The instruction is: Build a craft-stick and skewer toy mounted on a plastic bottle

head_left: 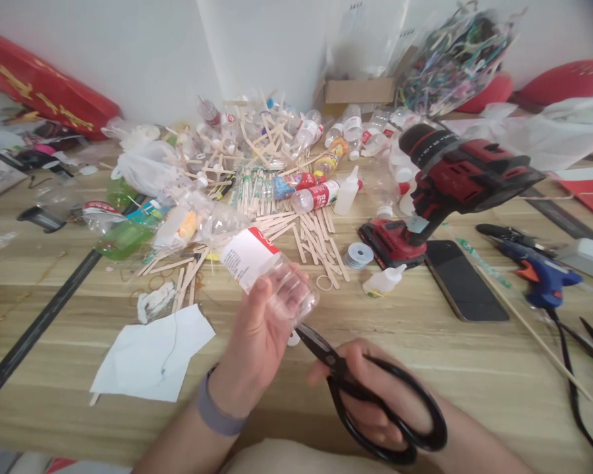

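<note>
My left hand is wrapped round a clear plastic bottle with a red and white label. The bottle lies tilted, its base toward me on the right. In my right hand is a pair of black-handled scissors, fingers through the loops. The blade tips meet the lower edge of the bottle's base; whether they pierce the plastic, I cannot tell. A small white piece shows just below the bottle.
A red cordless drill stands at right, near a smartphone and a blue glue gun. Wooden sticks and several bottles crowd the back. White paper lies left, with a small squeeze bottle ahead of the scissors.
</note>
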